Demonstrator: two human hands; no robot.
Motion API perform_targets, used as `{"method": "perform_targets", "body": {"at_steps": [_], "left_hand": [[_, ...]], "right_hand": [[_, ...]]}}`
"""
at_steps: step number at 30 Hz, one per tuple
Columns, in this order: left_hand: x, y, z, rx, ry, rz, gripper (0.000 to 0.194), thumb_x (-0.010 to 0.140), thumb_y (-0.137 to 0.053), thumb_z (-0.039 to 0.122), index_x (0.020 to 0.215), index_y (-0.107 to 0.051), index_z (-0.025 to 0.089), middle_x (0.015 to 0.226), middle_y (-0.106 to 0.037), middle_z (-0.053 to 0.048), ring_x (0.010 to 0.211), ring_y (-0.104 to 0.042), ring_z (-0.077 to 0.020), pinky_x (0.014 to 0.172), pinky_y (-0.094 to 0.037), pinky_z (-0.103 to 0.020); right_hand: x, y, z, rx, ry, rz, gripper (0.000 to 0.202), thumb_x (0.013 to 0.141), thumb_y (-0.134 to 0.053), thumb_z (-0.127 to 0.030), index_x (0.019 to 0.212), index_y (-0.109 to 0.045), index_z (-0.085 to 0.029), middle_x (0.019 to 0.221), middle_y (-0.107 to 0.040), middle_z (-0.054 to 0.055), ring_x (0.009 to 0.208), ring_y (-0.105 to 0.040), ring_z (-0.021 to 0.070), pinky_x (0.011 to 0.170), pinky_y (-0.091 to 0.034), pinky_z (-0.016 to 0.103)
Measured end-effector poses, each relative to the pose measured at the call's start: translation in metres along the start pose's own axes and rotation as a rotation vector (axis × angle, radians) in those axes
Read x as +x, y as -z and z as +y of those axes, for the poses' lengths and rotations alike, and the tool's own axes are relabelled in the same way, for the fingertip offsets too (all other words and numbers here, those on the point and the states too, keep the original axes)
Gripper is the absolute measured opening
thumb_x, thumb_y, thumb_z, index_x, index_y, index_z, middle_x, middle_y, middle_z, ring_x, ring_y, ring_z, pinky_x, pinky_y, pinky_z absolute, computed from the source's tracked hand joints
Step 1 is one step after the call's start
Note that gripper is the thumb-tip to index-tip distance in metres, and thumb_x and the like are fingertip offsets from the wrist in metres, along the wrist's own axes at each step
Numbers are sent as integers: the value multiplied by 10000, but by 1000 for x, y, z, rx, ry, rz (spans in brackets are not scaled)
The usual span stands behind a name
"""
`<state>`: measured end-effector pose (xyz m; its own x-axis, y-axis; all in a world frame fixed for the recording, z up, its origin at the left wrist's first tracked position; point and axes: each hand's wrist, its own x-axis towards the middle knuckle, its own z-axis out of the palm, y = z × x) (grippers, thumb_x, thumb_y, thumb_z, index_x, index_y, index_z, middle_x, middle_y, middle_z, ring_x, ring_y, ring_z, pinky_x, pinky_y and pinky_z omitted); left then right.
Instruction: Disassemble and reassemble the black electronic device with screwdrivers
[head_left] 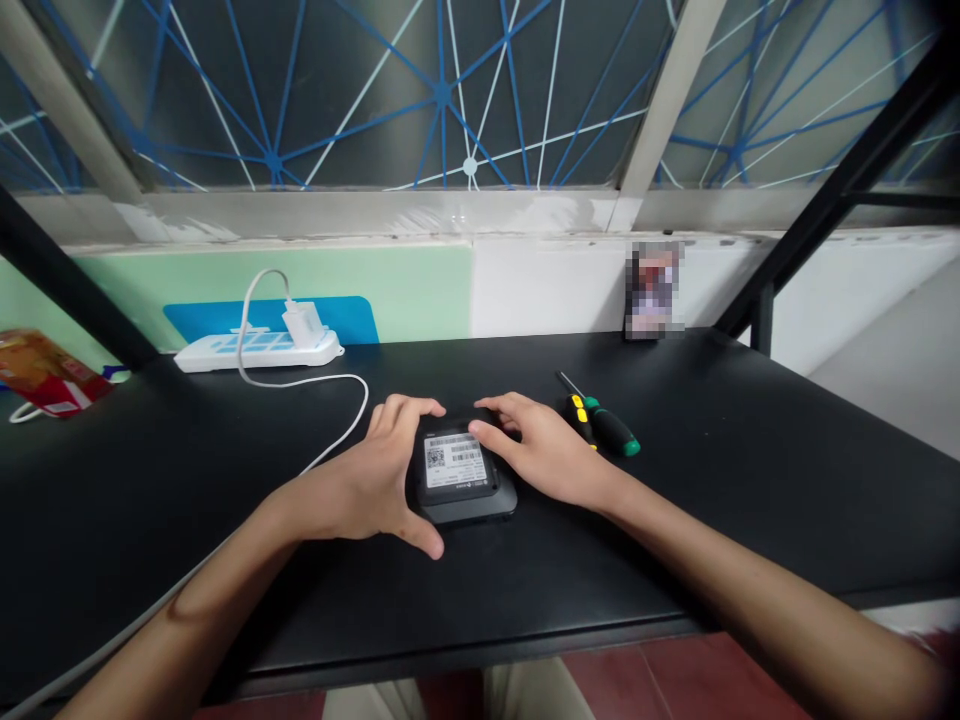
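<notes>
A black, flat, squarish device (459,478) lies on the table in front of me, with a white label of barcodes and a QR code facing up. Its lower part sticks out as a grey-edged, rounded rim at the front right. My left hand (367,475) is open at its left side, thumb stretched out near the front edge and fingers arched toward the back corner. My right hand (544,450) is closed at the far right corner, with the thumb over the top and the index finger along the back edge. Its other fingertips are partly hidden.
Two screwdrivers, one with a yellow-and-black handle (578,415) and one green-and-black (613,428), lie right of my right hand. A white power strip (217,352) with a plugged-in charger (304,325) stands at the back; its cable (341,440) runs left of my arm. A red-and-orange packet (52,375) sits far left.
</notes>
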<state>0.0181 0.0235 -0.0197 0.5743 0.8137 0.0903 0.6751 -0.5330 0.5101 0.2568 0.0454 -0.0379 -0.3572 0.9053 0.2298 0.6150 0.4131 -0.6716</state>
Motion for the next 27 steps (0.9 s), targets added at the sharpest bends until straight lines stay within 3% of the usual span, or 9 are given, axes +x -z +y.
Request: {"method": "perform_targets", "body": {"at_steps": [4, 11, 20, 27], "left_hand": [[0, 0, 3, -6, -4, 8, 1115, 473, -960, 498, 1366, -329, 278, 1355, -374, -113, 1269, -430, -403, 1070, -423, -605], [-1, 3, 6, 1, -18, 3, 1071, 500, -955, 444, 1359, -333, 290, 1343, -388, -95, 1263, -444, -387, 1045, -453, -579], [-2, 7, 9, 15, 15, -55, 1037, 590, -890, 498, 1410, -299, 267, 1397, -417, -125, 1302, -423, -413, 1056, -419, -595], [-2, 9, 7, -23, 26, -62, 1092, 574, -909, 516, 1425, -275, 261, 1428, -399, -141, 1325, -425, -414, 1074, -411, -582]], "right_hand": [[-6, 10, -4, -1, 83, -46, 589, 905, -616, -518, 1383, -536, -183, 1332, -600, 136, 1207, -615, 279, 1047, -509, 467], [-12, 31, 3, -41, 334, -343, 1105, 676, -825, -596, 1564, -259, -262, 1506, -390, 131, 1362, -480, 335, 1131, -449, 501], [-10, 31, 6, -108, 343, -348, 1093, 710, -794, -608, 1575, -243, -230, 1525, -435, 149, 1404, -441, 333, 1157, -410, 517], [-10, 31, 11, -132, 352, -301, 1134, 682, -801, -632, 1578, -242, -221, 1584, -405, 148, 1425, -430, 357, 1150, -408, 560]]}}
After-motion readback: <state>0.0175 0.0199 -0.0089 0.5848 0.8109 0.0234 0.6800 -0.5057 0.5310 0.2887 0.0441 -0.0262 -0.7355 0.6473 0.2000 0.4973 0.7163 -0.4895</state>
